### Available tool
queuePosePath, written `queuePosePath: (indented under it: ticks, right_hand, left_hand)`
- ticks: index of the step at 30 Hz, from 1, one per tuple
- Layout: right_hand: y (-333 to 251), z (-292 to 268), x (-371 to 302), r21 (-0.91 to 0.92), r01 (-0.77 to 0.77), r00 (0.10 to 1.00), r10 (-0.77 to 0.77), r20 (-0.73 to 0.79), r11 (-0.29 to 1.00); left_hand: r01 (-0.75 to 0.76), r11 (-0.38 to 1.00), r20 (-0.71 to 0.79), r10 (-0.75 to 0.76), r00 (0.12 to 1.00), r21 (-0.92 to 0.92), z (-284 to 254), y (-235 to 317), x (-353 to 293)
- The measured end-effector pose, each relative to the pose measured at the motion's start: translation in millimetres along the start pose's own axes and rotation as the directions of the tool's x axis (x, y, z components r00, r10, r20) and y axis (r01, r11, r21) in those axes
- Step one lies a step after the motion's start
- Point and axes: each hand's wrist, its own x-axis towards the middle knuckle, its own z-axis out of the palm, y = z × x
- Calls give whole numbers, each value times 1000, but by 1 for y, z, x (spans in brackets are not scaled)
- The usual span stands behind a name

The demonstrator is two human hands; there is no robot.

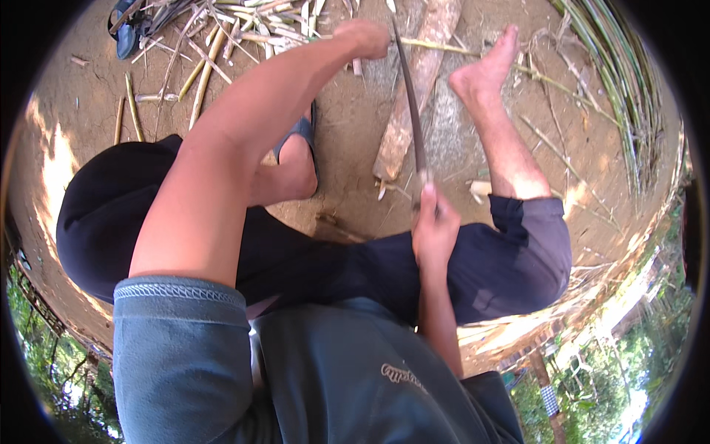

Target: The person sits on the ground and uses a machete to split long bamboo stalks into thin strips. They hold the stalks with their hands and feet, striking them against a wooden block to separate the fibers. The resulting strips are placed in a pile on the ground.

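Note:
My right hand (435, 229) is wrapped round the handle of a machete (411, 96), whose long, narrow, dark blade points away from me. Stretched far forward, my left hand (364, 40) is closed on a thin yellow-green stalk (440, 46), which looks like bamboo or cane. The stalk runs rightward toward my bare right foot (488, 70), and the far part of the blade crosses it beside the left hand. Whether the edge touches the stalk I cannot tell. Beneath them a worn wooden plank (403, 133) lies on the ground.
Cut stalk pieces and pale chips (259, 18) are heaped at the far left, near a dark sandal (127, 37). A bundle of long green stalks (629, 96) curves along the right. My left foot (297, 166) wears a sandal.

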Motion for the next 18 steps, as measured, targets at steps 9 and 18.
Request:
queuePosePath:
  ticks: [9, 18]
  right_hand:
    - [-33, 1, 21, -47, -93, 995, 94, 26, 995]
    - [-31, 46, 79, 129, -169, 984, 160, 73, 977]
  left_hand:
    - [-34, 996, 39, 31, 999, 81, 13, 8, 22]
    - [7, 991, 0, -7, 1000, 135, 7, -12, 11]
